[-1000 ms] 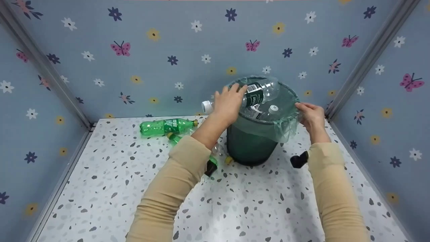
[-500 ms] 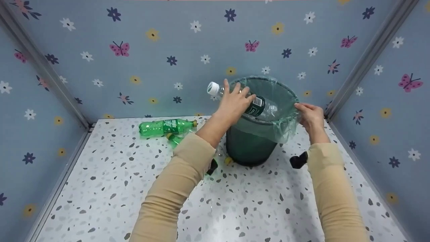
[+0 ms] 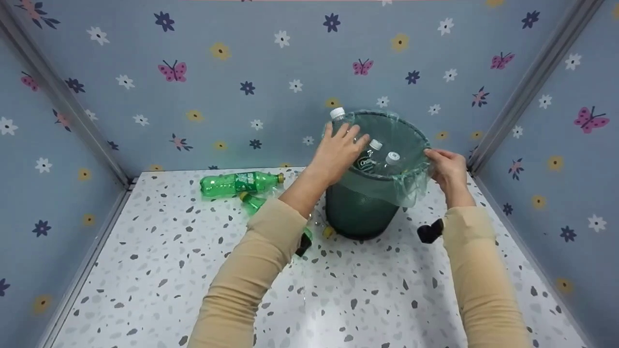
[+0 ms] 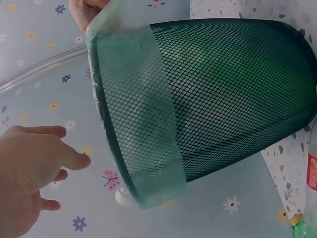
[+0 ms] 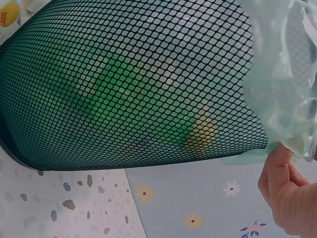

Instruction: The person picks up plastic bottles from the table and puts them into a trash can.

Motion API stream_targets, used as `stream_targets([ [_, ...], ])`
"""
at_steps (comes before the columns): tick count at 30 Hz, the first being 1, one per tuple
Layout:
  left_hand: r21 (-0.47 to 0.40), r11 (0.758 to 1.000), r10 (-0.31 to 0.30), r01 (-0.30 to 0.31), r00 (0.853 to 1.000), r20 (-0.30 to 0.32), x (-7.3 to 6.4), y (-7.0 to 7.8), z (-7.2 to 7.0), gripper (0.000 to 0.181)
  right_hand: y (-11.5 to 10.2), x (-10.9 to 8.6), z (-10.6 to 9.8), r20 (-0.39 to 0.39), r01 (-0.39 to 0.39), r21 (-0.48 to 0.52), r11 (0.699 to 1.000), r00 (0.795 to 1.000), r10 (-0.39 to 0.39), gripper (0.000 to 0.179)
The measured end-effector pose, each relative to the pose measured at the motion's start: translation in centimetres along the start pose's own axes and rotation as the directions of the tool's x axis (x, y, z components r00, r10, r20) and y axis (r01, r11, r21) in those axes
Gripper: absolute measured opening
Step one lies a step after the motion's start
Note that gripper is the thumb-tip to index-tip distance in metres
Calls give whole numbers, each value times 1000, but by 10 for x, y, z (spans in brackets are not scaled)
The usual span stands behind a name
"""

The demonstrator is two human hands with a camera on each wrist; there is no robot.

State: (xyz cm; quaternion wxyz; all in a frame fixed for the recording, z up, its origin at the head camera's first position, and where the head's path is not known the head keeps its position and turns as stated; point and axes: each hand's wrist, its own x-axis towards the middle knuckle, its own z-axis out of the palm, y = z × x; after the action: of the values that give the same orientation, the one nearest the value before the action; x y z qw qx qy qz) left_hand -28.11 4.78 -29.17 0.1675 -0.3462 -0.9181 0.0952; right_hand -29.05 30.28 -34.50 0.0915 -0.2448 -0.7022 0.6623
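Observation:
A dark green mesh bin [image 3: 362, 212], lined with a thin green plastic bag [image 3: 411, 186], stands tilted slightly in the head view. My left hand [image 3: 336, 152] is over its left rim, fingers spread, holding nothing; the left wrist view shows the hand [image 4: 37, 173] apart from the mesh. Behind those fingers a clear bottle's white cap [image 3: 337, 112] sticks up at the rim, the rest mostly hidden. Inside are a dark-labelled clear bottle [image 3: 368, 162] and another white-capped bottle [image 3: 392, 158]. My right hand [image 3: 449, 169] pinches the bag's edge at the right rim.
Left of the bin, a green bottle [image 3: 222, 185] lies on the speckled surface, with a second green bottle [image 3: 252, 204] partly behind my left sleeve. A red-labelled clear bottle [image 4: 312, 171] lies by the bin's base. Flower-patterned walls [image 3: 271, 121] stand behind and at both sides.
My left hand has let go of the clear bottle it had tipped into the bin; that bottle now stands more upright with its cap at the rim. My right hand has stayed on the bag.

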Motion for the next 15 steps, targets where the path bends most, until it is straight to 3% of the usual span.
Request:
stream_targets([
  [8, -150, 984, -120, 97, 981, -152, -15, 0, 13, 41, 0, -2, -1, 8, 4, -11, 1000, 1000, -3, 51],
  [15, -307, 934, -244, 181, 953, -182, -34, -2, 32, 36, 0, -1, -1, 8, 7, 24, 1000, 1000, -7, 46],
])
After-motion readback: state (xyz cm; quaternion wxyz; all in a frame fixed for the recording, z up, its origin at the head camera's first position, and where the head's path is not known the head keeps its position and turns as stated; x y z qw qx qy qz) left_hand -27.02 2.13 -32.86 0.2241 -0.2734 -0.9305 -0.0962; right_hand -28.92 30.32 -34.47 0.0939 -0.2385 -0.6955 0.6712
